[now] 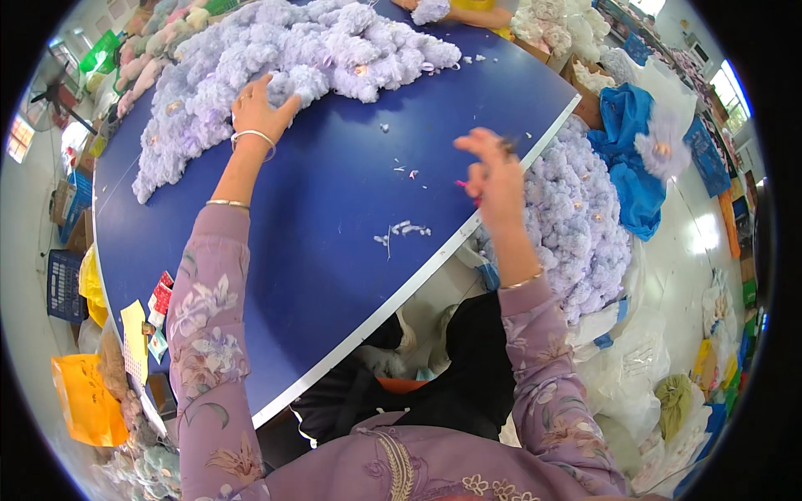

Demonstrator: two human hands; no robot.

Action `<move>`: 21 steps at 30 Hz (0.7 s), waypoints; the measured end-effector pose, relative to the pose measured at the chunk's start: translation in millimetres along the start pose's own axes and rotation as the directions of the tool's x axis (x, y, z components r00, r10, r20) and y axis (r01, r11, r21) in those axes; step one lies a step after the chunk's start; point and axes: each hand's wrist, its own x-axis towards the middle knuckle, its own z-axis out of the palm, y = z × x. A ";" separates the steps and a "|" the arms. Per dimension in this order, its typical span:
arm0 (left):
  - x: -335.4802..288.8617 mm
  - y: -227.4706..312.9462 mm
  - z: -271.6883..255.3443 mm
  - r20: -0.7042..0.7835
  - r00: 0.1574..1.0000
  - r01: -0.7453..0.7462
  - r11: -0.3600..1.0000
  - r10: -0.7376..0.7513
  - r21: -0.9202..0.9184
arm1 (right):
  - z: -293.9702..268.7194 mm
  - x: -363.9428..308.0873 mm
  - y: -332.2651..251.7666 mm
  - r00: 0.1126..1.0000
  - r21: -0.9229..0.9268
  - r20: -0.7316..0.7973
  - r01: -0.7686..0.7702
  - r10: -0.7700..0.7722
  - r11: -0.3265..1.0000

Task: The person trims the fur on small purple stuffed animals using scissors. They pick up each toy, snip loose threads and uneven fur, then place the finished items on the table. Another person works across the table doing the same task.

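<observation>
Mauve top (351, 468); pale braided trim (401, 468), flower embroidery (476, 484) on front. Floral sleeves (209, 309). Behind left hand (264, 110): bangle (253, 135), then second bracelet (227, 203) by cuff (221, 224). Behind right hand (499, 179): thin bracelet (524, 281). Black trousers (476, 351).

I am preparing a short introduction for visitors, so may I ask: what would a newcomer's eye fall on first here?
Probably the large heap of fluffy lilac pieces across the far part of the blue table, with the person's left grip at its near edge. Next might come the second lilac pile, to the right, outside the table's white edge. The bright orange bag at lower left also stands out.
</observation>
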 end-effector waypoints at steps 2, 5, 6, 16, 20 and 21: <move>-0.6 -7.0 12.1 0.147 0.986 0.044 0.977 -0.076 0.208 | 10.0 -3.6 18.6 0.990 -0.119 0.114 -0.072 0.085 0.990; -23.2 15.5 -0.8 0.283 0.956 -0.004 0.963 -0.075 0.270 | 9.2 -8.9 27.5 0.973 -0.240 0.219 -0.019 0.073 0.971; -27.3 19.9 -5.0 0.293 0.955 -0.033 0.976 -0.033 0.217 | 10.4 -10.4 28.6 0.969 -0.284 0.239 0.006 0.065 0.959; -96.6 95.8 -68.2 0.207 0.973 0.232 0.442 -0.106 -0.866 | 25.0 -17.8 44.3 0.917 -0.251 0.397 0.073 0.034 0.965; -123.9 136.8 -60.7 0.384 0.919 0.382 -0.036 -0.088 -0.923 | 31.1 -29.3 19.8 0.851 -0.205 0.510 -0.020 0.124 0.979; -127.6 145.7 -57.2 0.407 0.912 0.399 -0.105 -0.061 -0.911 | 27.9 -28.9 16.8 0.784 -0.184 0.590 -0.103 0.193 0.978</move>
